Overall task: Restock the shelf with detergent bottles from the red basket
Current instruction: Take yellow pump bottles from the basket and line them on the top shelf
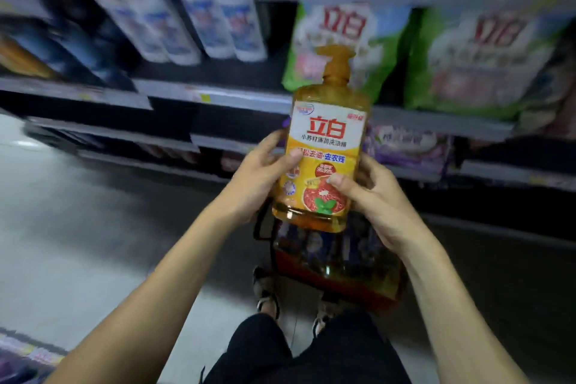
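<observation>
L hand, R hand grip bottle; shelf ahead, grey floor.

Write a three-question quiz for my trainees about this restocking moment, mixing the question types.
1. True or false: only the left hand holds the bottle.
2. The bottle is held: A upright, B upside down, C on its side.
3. What colour are the bags on the shelf behind the bottle's pump?
Key: 1 false, the right hand grips it too; 2 A; 3 green.
</observation>
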